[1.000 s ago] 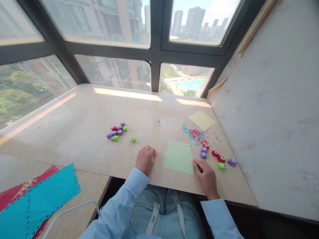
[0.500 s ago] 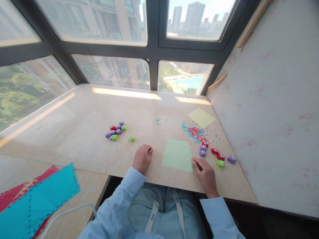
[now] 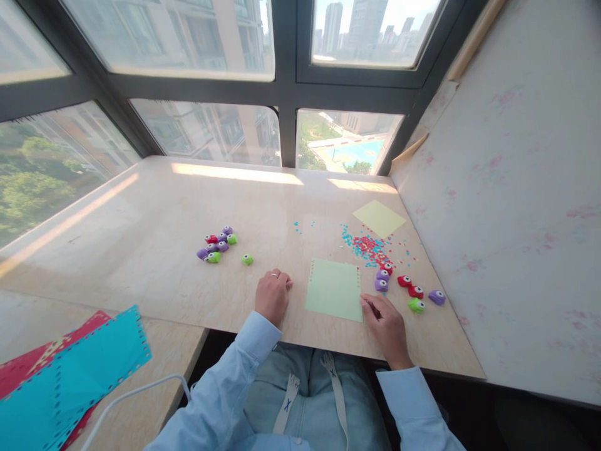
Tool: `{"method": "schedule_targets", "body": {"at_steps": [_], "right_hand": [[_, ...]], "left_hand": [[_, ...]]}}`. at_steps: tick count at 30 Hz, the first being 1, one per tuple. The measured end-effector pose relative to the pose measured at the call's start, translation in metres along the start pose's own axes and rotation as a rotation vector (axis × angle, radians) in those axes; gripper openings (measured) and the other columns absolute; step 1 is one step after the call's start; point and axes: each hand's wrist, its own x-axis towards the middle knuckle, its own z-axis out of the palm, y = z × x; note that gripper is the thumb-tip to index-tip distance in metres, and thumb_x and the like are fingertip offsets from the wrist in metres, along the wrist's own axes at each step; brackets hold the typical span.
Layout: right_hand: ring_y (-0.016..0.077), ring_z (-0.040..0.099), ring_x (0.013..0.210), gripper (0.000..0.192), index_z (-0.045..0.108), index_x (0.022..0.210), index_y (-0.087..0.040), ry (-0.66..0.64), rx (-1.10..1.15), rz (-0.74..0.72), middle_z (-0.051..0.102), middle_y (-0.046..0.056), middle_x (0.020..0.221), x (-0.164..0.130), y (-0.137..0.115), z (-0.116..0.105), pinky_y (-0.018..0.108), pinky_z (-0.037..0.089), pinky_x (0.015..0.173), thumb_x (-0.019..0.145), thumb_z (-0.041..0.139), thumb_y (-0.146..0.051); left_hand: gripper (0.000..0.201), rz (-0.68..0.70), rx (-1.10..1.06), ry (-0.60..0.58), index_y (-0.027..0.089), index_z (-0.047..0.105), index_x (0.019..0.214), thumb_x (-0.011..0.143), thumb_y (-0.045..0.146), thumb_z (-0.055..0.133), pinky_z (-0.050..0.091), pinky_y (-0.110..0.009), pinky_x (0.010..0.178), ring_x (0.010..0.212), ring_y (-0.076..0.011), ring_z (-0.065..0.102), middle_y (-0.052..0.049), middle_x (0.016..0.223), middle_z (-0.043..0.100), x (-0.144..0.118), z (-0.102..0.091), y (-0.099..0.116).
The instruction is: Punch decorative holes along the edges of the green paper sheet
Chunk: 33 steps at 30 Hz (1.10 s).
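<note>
Far left, on a lower side surface: teal sheet point(image 3: 89, 369) with punched edges lying over a red sheet point(image 3: 32, 363). White wire-like frame point(image 3: 136, 394) just right of them, near the left sleeve.

Table point(image 3: 154, 207), beige, runs up to the window point(image 3: 206, 131). On it, left of centre: cluster of small punches point(image 3: 216, 245), purple, red and green, touching each other. One lone green punch point(image 3: 247, 259) just right of the cluster, apart from it.

Left hand point(image 3: 272, 296) rests on the table near the front edge, fingers curled together in a loose fist, ring on one finger, holding nothing. It sits between the lone green punch and the green paper, touching neither.

Green paper point(image 3: 335, 290) lies flat on the table between the two hands, left edge punched with a row of holes.

Right hand point(image 3: 385, 326) rests at the paper's near right corner, fingertips together, thumb and forefinger at the paper's edge; cannot tell whether they pinch it or only touch it.

Just beyond the right hand: second group of punches point(image 3: 406, 288), two purple near the paper's right edge, then two red, one green, one purple furthest right. Behind them a scatter of confetti point(image 3: 369, 247), red and teal bits, with a few teal bits point(image 3: 298, 227) further left. Yellow paper point(image 3: 379, 218) lies flat behind the confetti, near the right wall point(image 3: 507, 207).
</note>
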Motion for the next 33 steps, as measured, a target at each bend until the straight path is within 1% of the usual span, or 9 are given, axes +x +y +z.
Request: {"method": "schedule_targets", "body": {"at_steps": [4, 10, 12, 15, 18, 21, 33], "right_hand": [[0.0184, 0.064, 0.073, 0.027, 0.072, 0.093, -0.018, 0.012, -0.003, -0.012, 0.071, 0.007, 0.088, 0.001, -0.002, 0.0, 0.031, 0.052, 0.071, 0.094, 0.052, -0.037], [0.0185, 0.063, 0.071, 0.028, 0.072, 0.093, -0.019, 0.013, -0.003, -0.009, 0.071, 0.007, 0.087, 0.001, -0.004, -0.001, 0.032, 0.052, 0.07, 0.094, 0.051, -0.038], [0.0183, 0.062, 0.071, 0.028, 0.072, 0.094, -0.019, 0.011, -0.003, -0.008, 0.071, 0.007, 0.087, 0.001, -0.004, -0.001, 0.032, 0.052, 0.071, 0.094, 0.051, -0.038], [0.0184, 0.062, 0.07, 0.028, 0.072, 0.093, -0.02, 0.013, -0.003, -0.009, 0.071, 0.007, 0.086, 0.001, -0.004, -0.001, 0.032, 0.052, 0.071, 0.094, 0.05, -0.038], [0.0183, 0.062, 0.07, 0.028, 0.072, 0.092, -0.019, 0.014, -0.005, -0.01, 0.07, 0.007, 0.085, 0.001, -0.004, -0.001, 0.032, 0.052, 0.07, 0.094, 0.051, -0.038], [0.0183, 0.062, 0.07, 0.028, 0.072, 0.093, -0.019, 0.007, -0.008, -0.006, 0.07, 0.007, 0.086, 0.001, -0.004, -0.001, 0.031, 0.052, 0.07, 0.094, 0.051, -0.038], [0.0194, 0.063, 0.072, 0.029, 0.072, 0.092, -0.019, -0.001, -0.003, -0.008, 0.071, 0.008, 0.087, 0.001, -0.003, -0.002, 0.033, 0.053, 0.071, 0.094, 0.05, -0.038]], "left_hand": [[0.014, 0.027, 0.007, 0.022, 0.015, 0.065, 0.083, 0.092, 0.016, 0.054, 0.042, -0.037, 0.075, 0.087, -0.0262, 0.057, -0.01, 0.088, 0.064, -0.002, 0.002, -0.001], [0.017, 0.023, -0.206, 0.113, 0.017, 0.062, 0.083, 0.093, 0.014, 0.049, 0.044, -0.035, 0.076, 0.082, -0.0222, 0.057, -0.007, 0.083, 0.065, -0.006, 0.005, -0.013], [0.016, 0.026, -0.243, 0.116, 0.017, 0.063, 0.084, 0.092, 0.014, 0.049, 0.045, -0.035, 0.077, 0.082, -0.0217, 0.058, -0.007, 0.083, 0.065, -0.007, 0.004, -0.015], [0.012, 0.041, -0.259, 0.109, 0.017, 0.065, 0.086, 0.09, 0.017, 0.054, 0.046, -0.036, 0.079, 0.084, -0.022, 0.059, -0.008, 0.087, 0.066, -0.008, 0.004, -0.014], [0.009, 0.034, -0.245, 0.115, 0.018, 0.067, 0.084, 0.088, 0.018, 0.06, 0.046, -0.036, 0.079, 0.085, -0.0227, 0.059, -0.008, 0.088, 0.067, -0.009, 0.004, -0.011], [0.01, 0.027, -0.218, 0.12, 0.018, 0.067, 0.079, 0.087, 0.017, 0.062, 0.046, -0.036, 0.077, 0.084, -0.0228, 0.059, -0.007, 0.085, 0.067, -0.009, 0.004, -0.008], [0.015, 0.012, -0.041, 0.079, 0.017, 0.064, 0.079, 0.091, 0.017, 0.056, 0.042, -0.037, 0.075, 0.086, -0.0253, 0.058, -0.009, 0.085, 0.065, -0.009, 0.006, 0.0]]}}
